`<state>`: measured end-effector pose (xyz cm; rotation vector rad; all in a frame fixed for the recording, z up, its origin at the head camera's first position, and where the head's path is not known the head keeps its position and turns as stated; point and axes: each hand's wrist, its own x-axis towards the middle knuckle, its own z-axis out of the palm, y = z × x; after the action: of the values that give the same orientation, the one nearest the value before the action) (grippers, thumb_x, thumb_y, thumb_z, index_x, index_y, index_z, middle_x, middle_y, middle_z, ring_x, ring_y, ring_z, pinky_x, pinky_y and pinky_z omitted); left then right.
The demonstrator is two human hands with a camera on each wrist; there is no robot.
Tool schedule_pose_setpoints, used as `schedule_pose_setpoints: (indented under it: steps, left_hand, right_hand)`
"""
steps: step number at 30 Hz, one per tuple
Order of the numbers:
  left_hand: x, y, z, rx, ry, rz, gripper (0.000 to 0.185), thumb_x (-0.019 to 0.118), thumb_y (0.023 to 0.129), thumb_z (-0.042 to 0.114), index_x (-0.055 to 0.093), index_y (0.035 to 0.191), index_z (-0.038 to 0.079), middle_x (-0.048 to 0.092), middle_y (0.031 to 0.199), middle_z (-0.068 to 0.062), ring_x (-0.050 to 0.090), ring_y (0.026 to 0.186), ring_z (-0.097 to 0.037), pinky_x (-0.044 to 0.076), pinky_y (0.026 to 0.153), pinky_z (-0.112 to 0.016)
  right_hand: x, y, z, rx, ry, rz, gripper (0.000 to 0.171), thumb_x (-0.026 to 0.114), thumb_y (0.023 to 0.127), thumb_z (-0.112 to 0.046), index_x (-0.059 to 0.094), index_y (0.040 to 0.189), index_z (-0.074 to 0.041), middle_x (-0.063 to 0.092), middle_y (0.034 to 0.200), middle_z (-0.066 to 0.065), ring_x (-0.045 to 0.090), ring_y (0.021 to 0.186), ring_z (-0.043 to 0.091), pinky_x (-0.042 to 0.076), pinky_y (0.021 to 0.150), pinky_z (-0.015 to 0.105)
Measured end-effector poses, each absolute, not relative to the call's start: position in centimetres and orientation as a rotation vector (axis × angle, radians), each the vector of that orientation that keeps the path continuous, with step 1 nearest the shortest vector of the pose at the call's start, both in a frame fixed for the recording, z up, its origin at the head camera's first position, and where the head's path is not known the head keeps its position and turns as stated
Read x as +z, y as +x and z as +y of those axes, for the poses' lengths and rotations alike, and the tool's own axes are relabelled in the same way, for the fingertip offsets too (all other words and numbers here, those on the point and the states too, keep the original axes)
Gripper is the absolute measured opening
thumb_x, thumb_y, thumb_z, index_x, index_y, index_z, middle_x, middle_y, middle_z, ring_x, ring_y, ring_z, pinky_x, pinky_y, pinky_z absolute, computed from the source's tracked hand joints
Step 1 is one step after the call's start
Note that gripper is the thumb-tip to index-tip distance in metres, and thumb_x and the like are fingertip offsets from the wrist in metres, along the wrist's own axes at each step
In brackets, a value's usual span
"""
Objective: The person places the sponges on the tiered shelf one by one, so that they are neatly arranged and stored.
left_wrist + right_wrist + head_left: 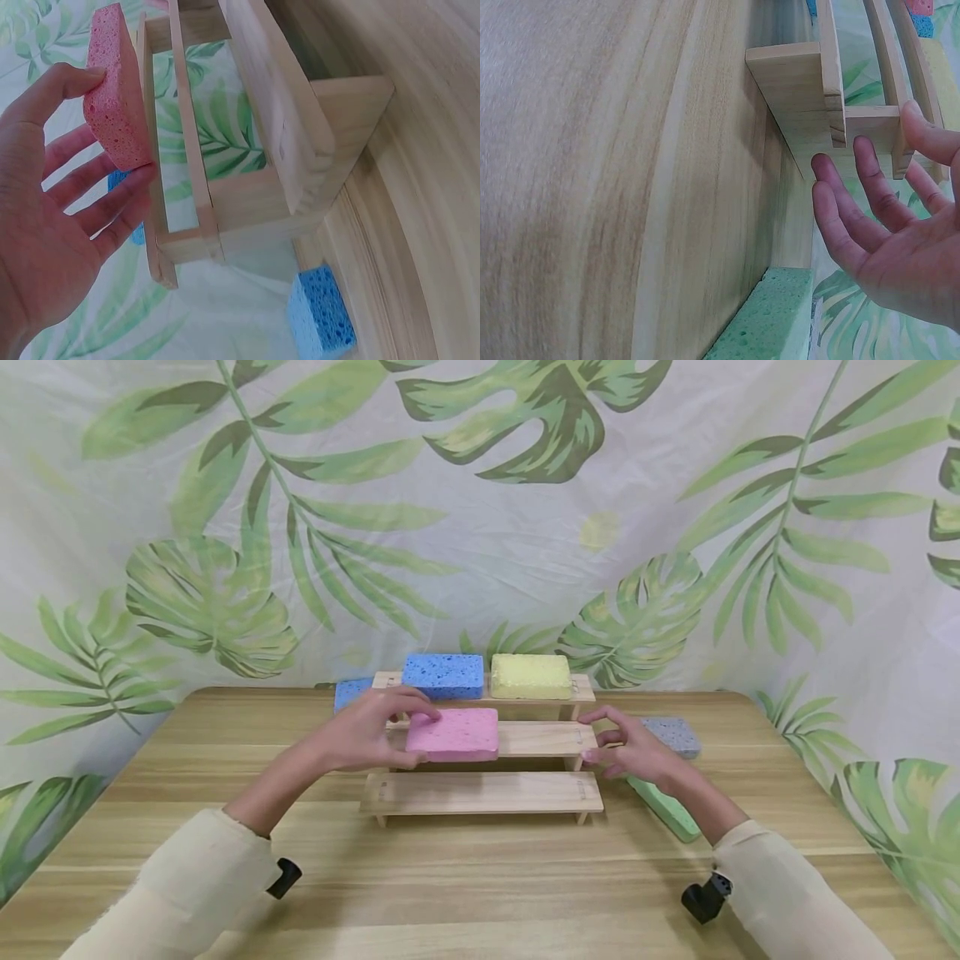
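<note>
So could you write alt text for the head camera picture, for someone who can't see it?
A person's left hand holds a pink sponge on the middle step of a three-step wooden rack; the right hand hovers open at its right end. Blue and yellow sponges sit on top.

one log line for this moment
left hand: grips pink sponge on middle shelf | right hand: open beside wooden rack

Both arms are reaching forward in cream sleeves, forearms angling inward toward the middle. Left hand (371, 731) is sitting palm down, thumb and fingers curling around what it is gripping. Right hand (628, 752) is hovering farther right, fingers (840, 225) spread and nearly straight, gripping nothing. A black camera mount is hanging under each wrist.
</note>
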<state>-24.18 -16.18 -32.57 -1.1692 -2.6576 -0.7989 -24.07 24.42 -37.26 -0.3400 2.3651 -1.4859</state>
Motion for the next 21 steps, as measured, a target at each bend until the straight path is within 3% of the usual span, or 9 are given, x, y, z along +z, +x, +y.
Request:
schedule_pose_setpoints:
  steps: [8, 21]
  left_hand:
    - [-33.1, -23.9, -14.6, -0.876, -1.139, -2.662, 0.042, 0.083, 0.076, 0.021, 0.077, 0.115, 0.007, 0.07, 0.122, -0.008, 0.064, 0.116, -0.031, 0.053, 0.095, -0.05]
    - [-34.3, -23.8, -11.7, -1.033, -1.093, -2.626, 0.04, 0.085, 0.079, 0.017, 0.074, 0.115, 0.004, 0.068, 0.125, -0.01, 0.063, 0.103, -0.025, 0.055, 0.083, -0.04]
  right_hand:
    - [-37.3, -24.1, 24.4, -1.486, -0.337, 2.367, 0.055, 0.071, 0.099, -0.013, 0.045, 0.146, -0.007, 0.067, 0.105, 0.016, 0.07, 0.105, 0.037, 0.057, 0.088, 0.055]
    - [-37.3, -24.1, 24.3, -1.482, -0.339, 2.377, 0.055, 0.071, 0.098, -0.012, 0.046, 0.146, -0.006, 0.067, 0.102, 0.016, 0.071, 0.102, 0.035, 0.058, 0.086, 0.055]
